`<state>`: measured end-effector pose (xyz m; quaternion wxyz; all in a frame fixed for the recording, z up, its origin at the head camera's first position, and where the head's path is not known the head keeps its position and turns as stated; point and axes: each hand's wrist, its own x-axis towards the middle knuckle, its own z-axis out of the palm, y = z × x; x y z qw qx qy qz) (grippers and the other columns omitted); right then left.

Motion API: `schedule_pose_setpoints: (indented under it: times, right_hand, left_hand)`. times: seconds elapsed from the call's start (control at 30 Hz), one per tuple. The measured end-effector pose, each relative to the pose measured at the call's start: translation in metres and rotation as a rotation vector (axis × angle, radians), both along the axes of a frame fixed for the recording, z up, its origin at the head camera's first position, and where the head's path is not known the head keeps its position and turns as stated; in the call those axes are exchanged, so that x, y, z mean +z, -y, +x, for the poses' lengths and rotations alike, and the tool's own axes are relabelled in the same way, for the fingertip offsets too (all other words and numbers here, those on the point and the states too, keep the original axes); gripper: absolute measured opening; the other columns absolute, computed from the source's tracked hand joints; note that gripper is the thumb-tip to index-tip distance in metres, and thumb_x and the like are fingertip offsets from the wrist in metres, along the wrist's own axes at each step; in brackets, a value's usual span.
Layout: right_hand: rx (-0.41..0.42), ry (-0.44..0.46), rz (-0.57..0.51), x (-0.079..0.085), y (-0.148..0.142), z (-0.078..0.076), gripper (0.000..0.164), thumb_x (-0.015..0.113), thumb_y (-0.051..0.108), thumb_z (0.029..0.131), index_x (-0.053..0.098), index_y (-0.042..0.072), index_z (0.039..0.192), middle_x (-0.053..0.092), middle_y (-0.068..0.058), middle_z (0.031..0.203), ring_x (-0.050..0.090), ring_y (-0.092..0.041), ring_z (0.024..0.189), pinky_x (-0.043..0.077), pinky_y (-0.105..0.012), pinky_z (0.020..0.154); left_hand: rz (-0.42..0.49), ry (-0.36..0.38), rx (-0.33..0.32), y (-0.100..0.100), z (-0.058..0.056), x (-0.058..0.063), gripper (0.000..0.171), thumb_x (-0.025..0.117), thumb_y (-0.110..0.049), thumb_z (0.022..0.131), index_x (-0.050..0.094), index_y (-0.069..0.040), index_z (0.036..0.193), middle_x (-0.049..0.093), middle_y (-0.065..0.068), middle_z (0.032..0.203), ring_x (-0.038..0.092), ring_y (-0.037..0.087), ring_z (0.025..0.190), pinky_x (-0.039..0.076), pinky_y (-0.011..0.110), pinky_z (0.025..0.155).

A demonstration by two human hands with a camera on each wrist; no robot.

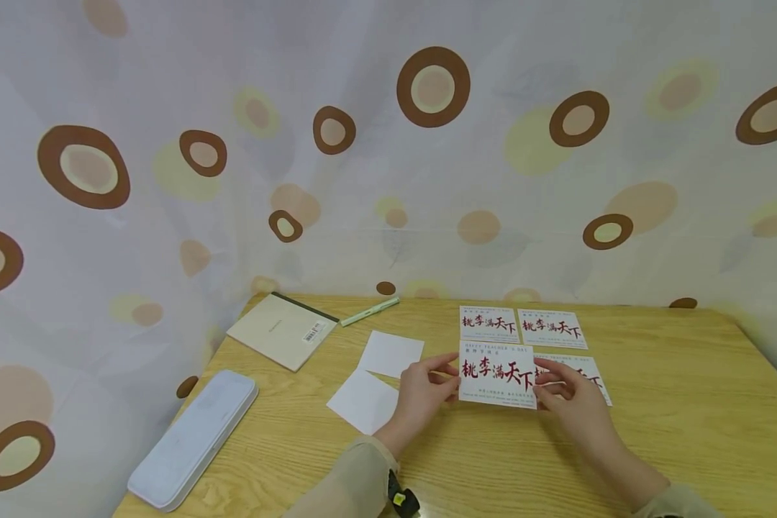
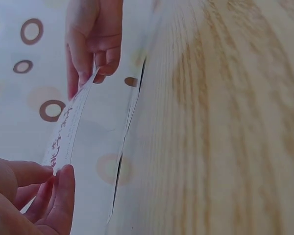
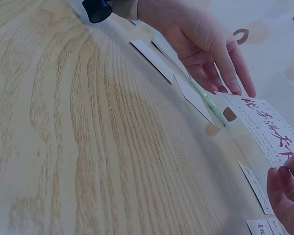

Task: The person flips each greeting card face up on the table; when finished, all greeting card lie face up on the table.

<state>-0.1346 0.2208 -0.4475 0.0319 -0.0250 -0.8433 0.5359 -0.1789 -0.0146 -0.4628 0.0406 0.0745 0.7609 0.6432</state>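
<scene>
Both hands hold up one white card [image 1: 496, 375] with red brush-style characters and small print, its face toward the head camera. My left hand [image 1: 422, 388] pinches the left edge between thumb and fingers. The right edge is pinched the same way by my right hand [image 1: 573, 398]. In the left wrist view the card [image 2: 71, 128] is seen nearly edge-on, raised off the table and slightly bowed. Behind it on the table lie matching cards: one at back left [image 1: 488, 324], one at back right [image 1: 552, 329], and one partly covered by my right hand [image 1: 596, 375].
Two blank white cards [image 1: 393, 353] lie left of my left hand. Farther left are a beige notebook [image 1: 283, 330] with a dark spine, a pale green pen [image 1: 370, 311] and a long white case [image 1: 194, 439]. A patterned curtain [image 1: 388, 180] hangs behind the wooden table [image 1: 693, 403].
</scene>
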Motion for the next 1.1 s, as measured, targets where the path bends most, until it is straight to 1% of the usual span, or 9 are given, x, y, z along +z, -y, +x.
schedule_pose_setpoints:
  times: [0.2,0.37,0.5,0.7,0.87,1.1]
  right_hand:
    - [-0.01,0.003,0.091,-0.002,-0.003,-0.004,0.049,0.065,0.006,0.094,0.052,0.0,0.14,0.065,-0.019,0.112,0.06,0.008,0.081,0.057,-0.023,0.07]
    - [-0.01,0.016,0.149,-0.003,-0.006,-0.008,0.049,0.066,0.011,0.094,0.053,0.003,0.141,0.065,-0.017,0.113,0.058,0.009,0.085,0.054,-0.017,0.069]
    - [-0.002,0.027,0.157,-0.004,-0.007,-0.012,0.051,0.067,0.014,0.093,0.053,0.004,0.141,0.065,-0.017,0.115,0.06,0.003,0.09,0.053,-0.017,0.07]
    - [0.001,0.045,0.141,-0.005,-0.006,-0.017,0.057,0.072,0.014,0.089,0.052,0.004,0.141,0.065,-0.016,0.117,0.06,0.005,0.085,0.052,-0.016,0.07]
    - [0.009,0.055,0.15,-0.006,-0.005,-0.018,0.061,0.075,0.015,0.087,0.051,0.002,0.141,0.066,-0.019,0.117,0.062,-0.002,0.086,0.051,-0.015,0.069]
    - [0.023,0.038,0.169,-0.01,-0.006,-0.023,0.062,0.076,0.012,0.086,0.051,0.0,0.141,0.067,-0.02,0.118,0.063,0.0,0.087,0.05,-0.014,0.073]
  left_hand:
    - [0.003,0.004,-0.004,-0.002,-0.002,0.0,0.04,0.071,0.0,0.087,0.068,-0.008,0.126,0.071,0.005,0.095,0.066,0.007,0.075,0.061,0.03,0.066]
    - [-0.01,-0.002,-0.008,-0.003,-0.004,-0.001,0.039,0.07,0.001,0.087,0.069,-0.008,0.125,0.072,0.006,0.097,0.067,0.008,0.077,0.061,0.029,0.067]
    - [-0.018,0.001,-0.007,-0.004,-0.007,-0.002,0.037,0.07,0.001,0.087,0.069,-0.007,0.123,0.072,0.007,0.099,0.067,0.008,0.078,0.06,0.025,0.065]
    - [-0.021,-0.004,-0.006,-0.005,-0.008,-0.001,0.037,0.068,0.002,0.086,0.069,-0.005,0.122,0.072,0.008,0.101,0.068,0.009,0.078,0.059,0.023,0.064]
    - [-0.025,-0.002,-0.01,-0.005,-0.008,-0.002,0.038,0.068,0.003,0.086,0.068,-0.004,0.123,0.071,0.01,0.103,0.068,0.01,0.081,0.059,0.024,0.065]
    - [-0.043,-0.009,-0.006,-0.006,-0.009,-0.004,0.039,0.068,0.007,0.083,0.069,-0.003,0.121,0.072,0.011,0.106,0.069,0.011,0.083,0.059,0.024,0.065]
